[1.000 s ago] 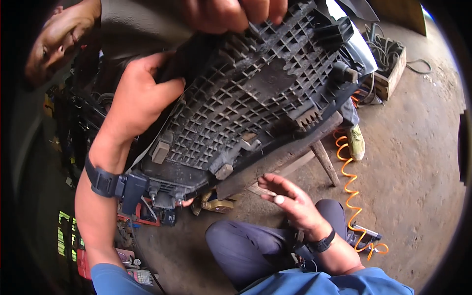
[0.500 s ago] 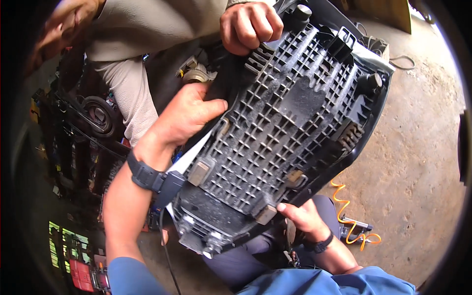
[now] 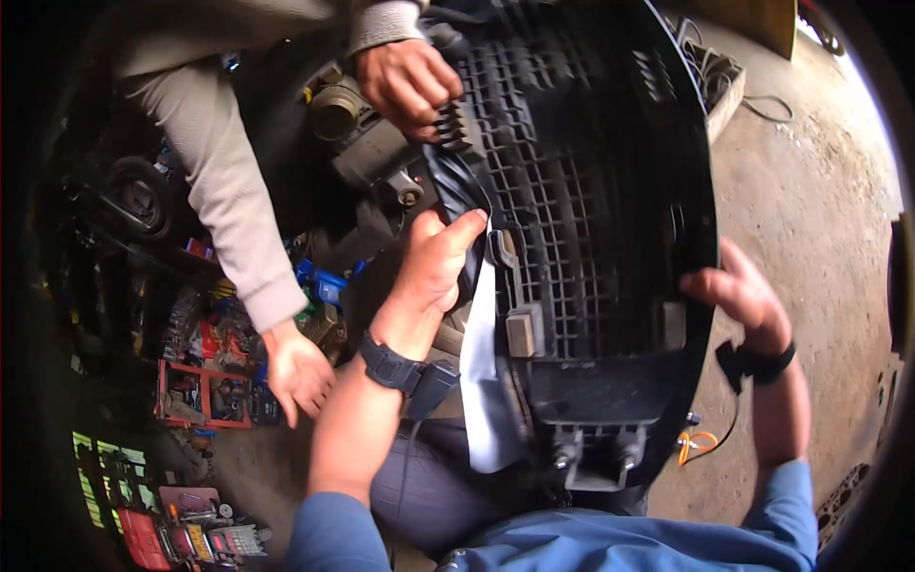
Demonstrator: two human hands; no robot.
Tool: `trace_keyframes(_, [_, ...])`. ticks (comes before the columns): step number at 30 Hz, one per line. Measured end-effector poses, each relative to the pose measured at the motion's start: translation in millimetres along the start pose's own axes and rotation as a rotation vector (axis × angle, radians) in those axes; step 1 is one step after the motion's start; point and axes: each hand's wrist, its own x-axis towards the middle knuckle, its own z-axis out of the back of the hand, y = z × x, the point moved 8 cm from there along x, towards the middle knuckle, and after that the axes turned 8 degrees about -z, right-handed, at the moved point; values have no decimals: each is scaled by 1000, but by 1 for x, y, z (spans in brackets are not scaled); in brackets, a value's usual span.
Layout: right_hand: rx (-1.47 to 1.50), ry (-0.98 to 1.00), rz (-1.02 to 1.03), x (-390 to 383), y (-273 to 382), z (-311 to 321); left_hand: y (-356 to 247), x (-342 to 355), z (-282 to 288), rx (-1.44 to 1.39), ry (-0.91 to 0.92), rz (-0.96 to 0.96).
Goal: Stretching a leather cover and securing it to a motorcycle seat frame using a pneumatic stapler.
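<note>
A black motorcycle seat (image 3: 562, 315) lies upside down over my lap, its ribbed plastic base facing up with rubber pads and two bolts at the near end. Along its left edge hangs a loose seat cover (image 3: 484, 400), black outside and whitish on the inner face. My left hand (image 3: 438, 262) is closed on this cover, thumb on top, beside the base's rim. At the right rim my right hand (image 3: 748, 296) grips the seat, its fingers partly hidden. Farther up, a co-worker's hand (image 3: 408, 86) holds the cover edge at the far left of the seat.
The co-worker's other hand (image 3: 297, 372) reaches down by my left forearm, fingers spread. A red toolbox (image 3: 200, 393) and scattered parts lie on the left. Metal machine parts (image 3: 376, 153) stand beyond my left hand. An orange coiled hose (image 3: 701, 442) lies on the concrete floor at right.
The seat has turned from slanting to nearly upright in view. My right hand has moved up along its right edge. The co-worker's second hand has come down on the left.
</note>
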Motion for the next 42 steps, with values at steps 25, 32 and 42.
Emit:
trace_keyframes(25, [-1385, 79, 158, 149, 192, -53, 64, -119, 23, -642, -594, 115])
trace_keyframes(32, [-1606, 224, 354, 190, 193, -105, 70, -121, 15, -495, -528, 392])
trace_keyframes(42, [-1158, 234, 286, 105, 152, -33, 86, -117, 12, -473, -528, 412])
